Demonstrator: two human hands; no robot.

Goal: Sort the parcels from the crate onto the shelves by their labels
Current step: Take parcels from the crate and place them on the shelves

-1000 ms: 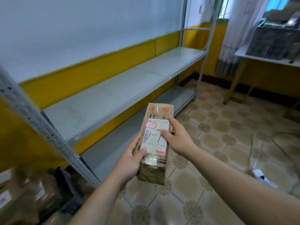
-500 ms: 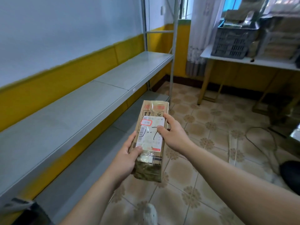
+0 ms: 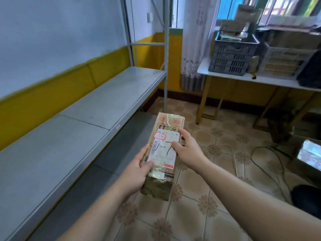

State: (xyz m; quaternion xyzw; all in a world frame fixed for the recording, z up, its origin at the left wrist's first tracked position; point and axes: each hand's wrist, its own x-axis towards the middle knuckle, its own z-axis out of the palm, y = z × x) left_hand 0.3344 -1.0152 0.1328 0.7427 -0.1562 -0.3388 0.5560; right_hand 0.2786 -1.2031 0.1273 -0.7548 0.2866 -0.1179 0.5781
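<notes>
Label-reading is the step in hand, I judge: my left hand (image 3: 137, 173) grips the left edge of the long brown cardboard parcel (image 3: 169, 122), thumb curled on top, my right hand (image 3: 188, 150) pinches its right edge with thumb on the white paper label (image 3: 162, 154), and it hangs over the patterned tiled floor (image 3: 199, 214) beside the grey metal shelf (image 3: 86, 122). Glossy tape (image 3: 171, 117) over scuffed board may be slick; next I'd match the handwritten mark to a shelf spot and lay the parcel flat.

Parcel (image 3: 171, 121): white label (image 3: 164, 154) handwritten "1-7"; carton print up-arrows, "6"; red-ringed mark illegible.
</notes>
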